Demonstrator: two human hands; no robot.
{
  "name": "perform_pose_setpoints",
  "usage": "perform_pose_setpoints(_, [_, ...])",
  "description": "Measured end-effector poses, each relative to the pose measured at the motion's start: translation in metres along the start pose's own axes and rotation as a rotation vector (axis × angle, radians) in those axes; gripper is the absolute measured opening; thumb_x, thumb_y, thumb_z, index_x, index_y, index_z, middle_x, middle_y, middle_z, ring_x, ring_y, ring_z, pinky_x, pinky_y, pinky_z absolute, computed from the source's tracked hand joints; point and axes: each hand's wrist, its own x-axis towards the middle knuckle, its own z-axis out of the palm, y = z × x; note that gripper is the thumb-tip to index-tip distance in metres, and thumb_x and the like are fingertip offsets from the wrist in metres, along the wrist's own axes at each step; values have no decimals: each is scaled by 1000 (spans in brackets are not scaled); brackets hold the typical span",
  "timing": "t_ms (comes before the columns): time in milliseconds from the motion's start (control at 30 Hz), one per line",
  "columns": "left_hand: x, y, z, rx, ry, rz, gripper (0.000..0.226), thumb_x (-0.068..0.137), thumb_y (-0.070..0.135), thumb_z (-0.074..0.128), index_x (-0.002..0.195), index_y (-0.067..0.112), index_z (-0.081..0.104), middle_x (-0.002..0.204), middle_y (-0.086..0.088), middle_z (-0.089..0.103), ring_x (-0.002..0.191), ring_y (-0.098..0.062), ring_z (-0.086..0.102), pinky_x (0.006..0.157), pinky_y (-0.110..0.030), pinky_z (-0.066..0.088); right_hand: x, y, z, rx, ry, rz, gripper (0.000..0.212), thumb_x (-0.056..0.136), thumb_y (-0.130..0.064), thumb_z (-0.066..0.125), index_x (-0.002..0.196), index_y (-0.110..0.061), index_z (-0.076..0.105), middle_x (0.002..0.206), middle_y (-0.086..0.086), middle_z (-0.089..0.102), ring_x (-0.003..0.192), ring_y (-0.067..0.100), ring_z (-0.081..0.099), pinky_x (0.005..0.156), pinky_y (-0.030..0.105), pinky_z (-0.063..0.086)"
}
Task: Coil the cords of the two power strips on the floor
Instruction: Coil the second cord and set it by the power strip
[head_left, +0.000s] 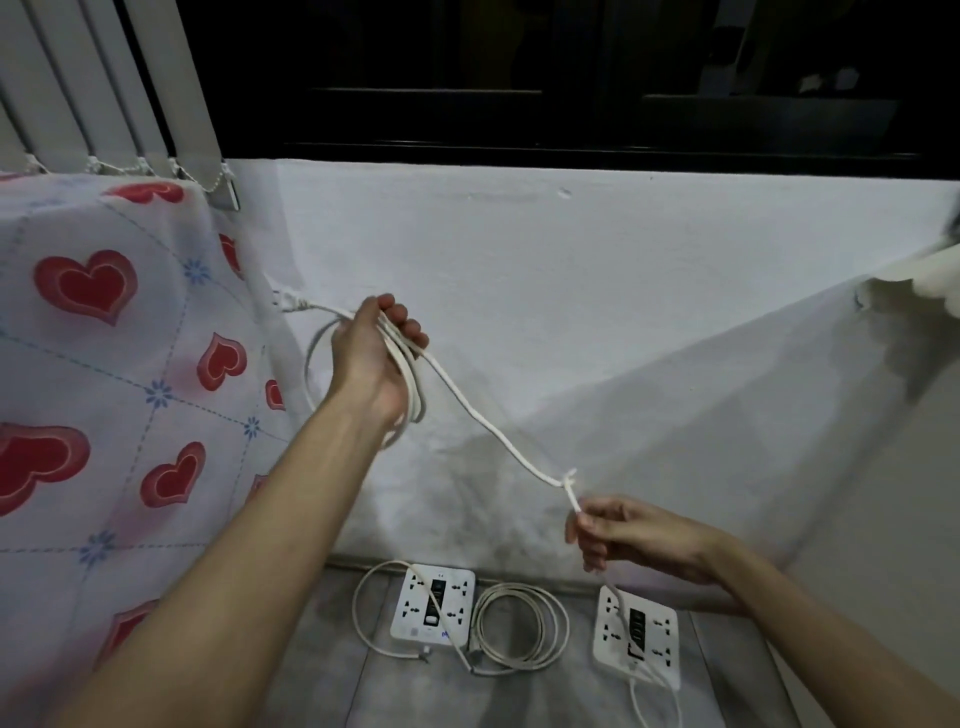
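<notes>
Several loops of white cord (410, 379) are gripped in the left hand (376, 358), which is raised at centre left of the frame with its fingers curled closed around the bundle. Part of the coil is hidden behind the palm and wrist, so the loops cannot be counted. A plug (284, 303) is seen jutting from the bundle toward the left, against the heart-patterned sheet (104, 332) draped at the left edge.

From the bundle a single strand is stretched down and to the right to a small knot or tie (569, 480), just above the right hand (631, 535). The strand is pinched between the thumb and fingertips of that hand; the remaining fingers are loosely curled. Below the hand the cord's path is covered by the palm, and it appears to run on to the right power strip (636, 642) at lower right of the frame, though the join cannot be made out clearly.

The left power strip (434, 608) is laid flat on the grey floor (332, 675) at bottom centre, with a coiled cord (522, 629) lying just beside it, between the two strips. A further loop (363, 608) is curved round its left side. At the bottom edge the cord under the right strip is cut off by the frame.
</notes>
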Motion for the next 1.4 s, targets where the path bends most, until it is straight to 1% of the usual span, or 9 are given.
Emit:
perform_pose_setpoints(200, [24, 28, 9, 60, -67, 29, 31, 99, 18, 35, 72, 15, 49, 48, 5, 51, 41, -10, 46, 45, -20, 39, 7, 18, -4, -248, -8, 35, 24, 96, -28, 48, 85, -14, 64, 77, 0, 59, 76, 14, 53, 76, 23, 45])
perform_pose_setpoints(433, [-48, -20, -17, 559, -217, 145, 29, 98, 13, 42, 72, 8, 54, 44, -2, 55, 38, -16, 48, 41, -24, 42, 20, 30, -24, -412, 466, -10, 31, 99, -22, 45, 77, -12, 64, 61, -1, 56, 52, 13, 47, 50, 23, 40])
perform_pose_setpoints(533, [-92, -74, -45, 688, -298, 10, 29, 100, 17, 43, 80, 2, 57, 54, -8, 65, 46, -21, 59, 49, -29, 52, 28, 27, -17, -450, 586, -43, 32, 98, -24, 46, 74, -13, 63, 59, -1, 57, 49, 12, 47, 47, 22, 40])
perform_pose_setpoints(700, [-123, -176, -73, 455, -30, -321, 28, 101, 18, 41, 87, -2, 56, 86, -26, 73, 77, -29, 75, 63, -27, 59, 29, 23, 6, -805, 492, -38, 28, 97, -28, 47, 70, -24, 53, 60, -5, 59, 46, 5, 50, 53, 20, 42])
perform_pose_setpoints(800, [-125, -211, -76, 260, 162, -412, 27, 98, 15, 47, 87, -3, 63, 88, -24, 74, 89, -36, 72, 67, -32, 59, 29, 24, 13, -1107, 353, -3, 23, 97, -29, 45, 87, -14, 58, 86, 7, 65, 72, 18, 63, 70, 29, 48])
perform_pose_setpoints(1000, [-121, -237, -66, 104, 284, -491, 25, 95, 22, 53, 100, 1, 66, 81, -19, 72, 64, -28, 69, 70, -39, 58, 14, 13, 22, -1477, 131, 204, 43, 100, -24, 38, 142, -16, 35, 121, 20, 49, 107, 38, 57, 85, 42, 42])
perform_pose_setpoints(1167, [-108, -251, -60, -46, 262, -596, 23, 96, 29, 52, 102, 11, 65, 74, -6, 71, 63, -20, 65, 65, -33, 54, 8, 22, 32, -1514, 152, 301, 53, 101, -11, 27, 150, -5, 7, 132, 23, 47, 114, 43, 56, 88, 50, 45])
perform_pose_setpoints(1300, [-100, -256, -53, 72, 153, -577, 35, 97, 27, 48, 111, 0, 66, 98, -10, 73, 84, -25, 69, 77, -38, 56, 3, 22, 9, -1374, 191, 240, 37, 99, -15, 33, 132, -4, 46, 121, 21, 59, 108, 37, 60, 84, 40, 45])
perform_pose_setpoints(1400, [-103, -259, -48, 167, 92, -523, 42, 96, 36, 48, 102, -1, 68, 92, -16, 73, 76, -31, 65, 79, -45, 51, -3, 23, -14, -1057, 450, 88, 32, 100, -32, 35, 107, -17, 63, 107, 3, 70, 101, 22, 64, 81, 28, 43])
